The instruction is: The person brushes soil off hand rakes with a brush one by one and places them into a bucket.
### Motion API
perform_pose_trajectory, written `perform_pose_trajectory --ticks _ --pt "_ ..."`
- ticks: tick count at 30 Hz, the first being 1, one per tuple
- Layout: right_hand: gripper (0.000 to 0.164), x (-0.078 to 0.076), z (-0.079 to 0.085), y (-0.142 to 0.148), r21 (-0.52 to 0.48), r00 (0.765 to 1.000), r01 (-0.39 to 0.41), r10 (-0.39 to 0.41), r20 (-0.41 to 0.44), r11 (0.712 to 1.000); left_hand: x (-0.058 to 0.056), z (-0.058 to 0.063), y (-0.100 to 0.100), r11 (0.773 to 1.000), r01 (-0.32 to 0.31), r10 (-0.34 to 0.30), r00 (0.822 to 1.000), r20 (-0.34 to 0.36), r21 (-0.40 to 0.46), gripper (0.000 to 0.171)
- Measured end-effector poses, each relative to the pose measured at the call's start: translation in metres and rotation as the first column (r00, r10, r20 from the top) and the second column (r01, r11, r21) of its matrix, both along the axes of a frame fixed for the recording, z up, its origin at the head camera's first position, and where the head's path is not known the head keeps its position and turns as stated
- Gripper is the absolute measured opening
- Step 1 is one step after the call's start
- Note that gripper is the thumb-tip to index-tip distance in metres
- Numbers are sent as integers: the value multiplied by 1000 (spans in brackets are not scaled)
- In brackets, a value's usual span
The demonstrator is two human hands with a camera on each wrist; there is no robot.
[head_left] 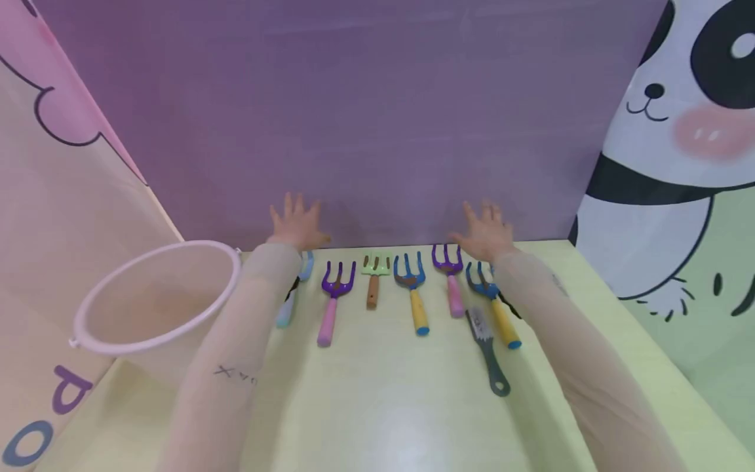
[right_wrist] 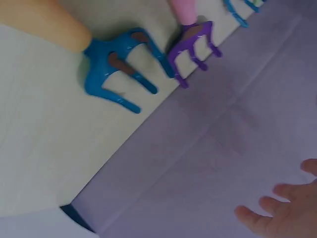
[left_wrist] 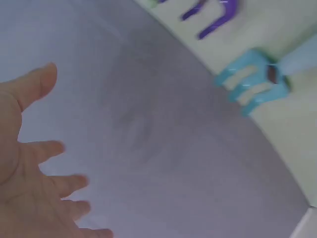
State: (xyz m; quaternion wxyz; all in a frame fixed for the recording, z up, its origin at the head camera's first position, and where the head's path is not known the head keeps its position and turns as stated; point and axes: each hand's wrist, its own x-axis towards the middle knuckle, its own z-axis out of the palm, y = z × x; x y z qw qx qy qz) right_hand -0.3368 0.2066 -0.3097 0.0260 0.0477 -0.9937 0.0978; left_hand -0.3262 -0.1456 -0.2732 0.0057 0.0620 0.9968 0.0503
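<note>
My left hand [head_left: 297, 225] is spread wide at the table's back edge, fingers straight, holding nothing. Below its wrist lies a light blue hand fork [head_left: 286, 311], partly hidden by the sleeve. My right hand [head_left: 487, 234] is likewise spread, above a purple fork with a pink handle [head_left: 455, 296] and a blue fork with a yellow handle [head_left: 504, 324]. Between the arms lie another purple fork [head_left: 327, 322], a small green rake with a brown handle [head_left: 373, 290] and another blue fork [head_left: 419, 313]. A dark grey brush [head_left: 493, 367] lies nearer to me.
A pale pink bucket [head_left: 156, 348] stands at the table's left, beside my left forearm. Purple cloth [head_left: 383, 131] hangs behind the pale table [head_left: 377, 406]. At the right is a side wall with a printed panda [head_left: 643, 242].
</note>
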Motion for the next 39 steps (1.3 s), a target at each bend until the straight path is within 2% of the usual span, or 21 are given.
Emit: perform_pose_trajectory --ticks 4,7,8,10,13,16,19,25,30,39 --pt "68 7 10 2 -60 999 -46 46 -13 997 9 11 -2 998 40 -36 997 -68 57 68" --pt "61 15 16 7 -126 996 -84 80 -36 988 23 12 -1 978 60 -28 987 -160 201 57" --pt "58 19 17 9 -146 995 -98 92 -49 984 29 10 -1 961 70 -19 982 -189 268 53" --pt "55 28 18 12 -174 991 -123 110 -79 977 42 4 1 912 112 -6 966 -260 395 46" --pt "50 44 15 14 -201 986 -144 123 -114 969 63 -6 3 847 164 0 951 -310 505 39" --pt "43 58 11 14 -190 977 -176 148 -150 966 79 -15 1 822 191 -9 946 -323 537 36" --pt "39 72 8 16 -178 972 -196 166 -167 964 90 -24 0 817 201 -16 945 -327 540 34" --pt "44 99 1 21 -152 977 -197 180 -115 969 103 -40 -2 849 214 -62 948 -311 483 32" --pt "39 117 -7 25 -145 978 -205 198 -65 968 109 -49 -1 867 212 -92 958 -273 450 32" --pt "24 140 -37 23 -115 968 -238 246 58 964 110 -64 5 876 227 -142 965 -222 426 28"
